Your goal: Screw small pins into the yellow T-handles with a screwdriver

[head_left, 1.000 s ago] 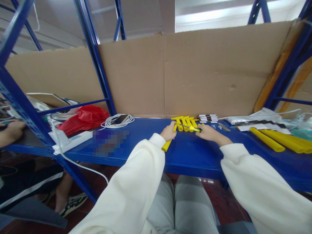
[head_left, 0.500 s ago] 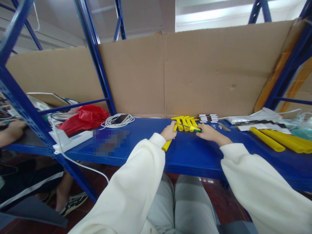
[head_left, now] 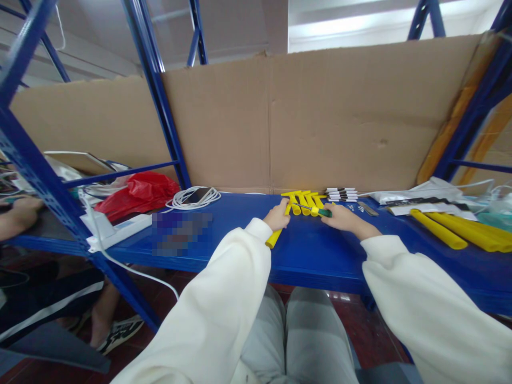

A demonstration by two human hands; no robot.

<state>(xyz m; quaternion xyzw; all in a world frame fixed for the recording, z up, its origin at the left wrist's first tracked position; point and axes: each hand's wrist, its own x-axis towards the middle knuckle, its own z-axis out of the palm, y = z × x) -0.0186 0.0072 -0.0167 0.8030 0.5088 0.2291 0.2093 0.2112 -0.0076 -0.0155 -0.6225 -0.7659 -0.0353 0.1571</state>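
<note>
Left grip (head_left: 277, 217) is wrapped around a yellow handle (head_left: 273, 239), and the right grip (head_left: 338, 216) is wrapped around a screwdriver (head_left: 326, 213), as the head view shows. The yellow handle is at the blue bench (head_left: 236, 213), with its fat round end poking out below the left grip, toward the person. The screwdriver's thin metal rod points across to the top part of the handle, but whether its tip touches is too small to tell. The handle looks like light, hard plastic, so it should not bend much or break easily. It looks smooth, so it could be slippery and twist if held loosely. A good place to hold it is around the tube near the top, with fingers clear of the metal tip. The screwdriver looks light too, and its chubby end is the part to hold. More yellow pieces (head_left: 306, 201) lie in a row just behind, near a black and white stack (head_left: 341, 194)
</note>
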